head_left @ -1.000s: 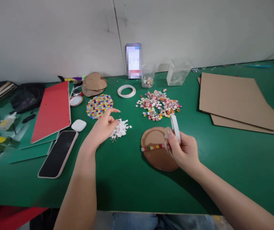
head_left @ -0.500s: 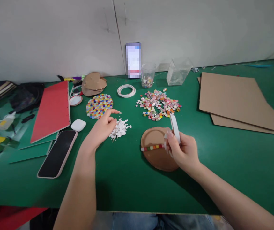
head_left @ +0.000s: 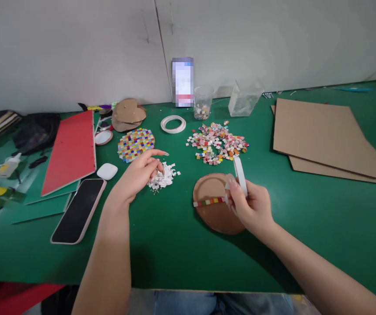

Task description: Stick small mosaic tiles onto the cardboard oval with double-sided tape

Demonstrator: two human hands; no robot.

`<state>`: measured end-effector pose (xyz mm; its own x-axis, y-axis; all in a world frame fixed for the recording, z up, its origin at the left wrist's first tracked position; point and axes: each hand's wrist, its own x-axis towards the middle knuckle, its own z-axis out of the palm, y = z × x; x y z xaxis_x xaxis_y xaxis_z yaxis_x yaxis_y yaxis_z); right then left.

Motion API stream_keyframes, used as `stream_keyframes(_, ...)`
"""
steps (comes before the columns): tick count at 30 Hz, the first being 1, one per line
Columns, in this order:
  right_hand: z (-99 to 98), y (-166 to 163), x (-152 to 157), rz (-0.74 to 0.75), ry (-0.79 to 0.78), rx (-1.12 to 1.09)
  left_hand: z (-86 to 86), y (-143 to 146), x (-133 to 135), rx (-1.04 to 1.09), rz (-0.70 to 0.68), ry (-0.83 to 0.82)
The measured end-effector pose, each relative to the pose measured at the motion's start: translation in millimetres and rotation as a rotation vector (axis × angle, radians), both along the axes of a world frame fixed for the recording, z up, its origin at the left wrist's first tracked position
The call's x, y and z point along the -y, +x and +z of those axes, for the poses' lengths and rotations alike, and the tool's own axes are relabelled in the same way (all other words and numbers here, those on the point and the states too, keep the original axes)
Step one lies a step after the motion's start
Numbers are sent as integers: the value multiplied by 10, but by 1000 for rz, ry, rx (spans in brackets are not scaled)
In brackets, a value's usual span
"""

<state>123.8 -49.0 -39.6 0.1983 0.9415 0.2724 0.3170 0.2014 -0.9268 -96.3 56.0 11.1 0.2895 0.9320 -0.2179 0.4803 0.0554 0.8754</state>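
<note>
My left hand (head_left: 143, 170) hovers at a small heap of white paper bits (head_left: 165, 176), its index finger stretched out and the others bent down toward the heap. Nothing shows between its fingers. In my right hand (head_left: 251, 203) is a roll of white tape (head_left: 240, 175), held upright between thumb and fingers. That hand is over the right part of a round cardboard disc (head_left: 214, 221). Across the disc runs a row of small coloured tiles (head_left: 209, 201), whose right end is hidden behind my fingers. Beyond the disc lies a loose pile of colourful tiles (head_left: 219, 142).
A tile-covered disc (head_left: 137, 143), another tape roll (head_left: 173, 124) and cardboard pieces (head_left: 128, 114) lie farther back. A plastic cup (head_left: 203, 105) and clear box (head_left: 245, 99) stand by the wall. Cardboard sheets (head_left: 319, 135) are right; a phone (head_left: 79, 211) and red board (head_left: 71, 153) left.
My left hand has shifted slightly left, and its fingers have moved apart above the paper bits. My right hand and the tape roll have stayed put.
</note>
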Motion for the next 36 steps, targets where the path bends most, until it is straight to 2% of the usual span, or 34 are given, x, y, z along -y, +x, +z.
stream_keyframes(16,-6,-9,4,22,-20,-26,59,31,34,26,-55,20)
stream_keyframes(19,19,-21,-2,34,-66,-88,62,159,106,37,-144,42)
stream_keyframes(23,80,-32,-28,79,-88,-99,3,438,313,83,-387,48)
stream_keyframes(26,118,-28,-44,92,-103,-131,-75,631,497,246,-416,54)
stream_keyframes(31,120,-17,-53,88,-178,-286,-179,779,617,577,-333,-165)
stream_keyframes(36,122,-23,-52,101,-161,-297,-212,816,600,772,-357,-388)
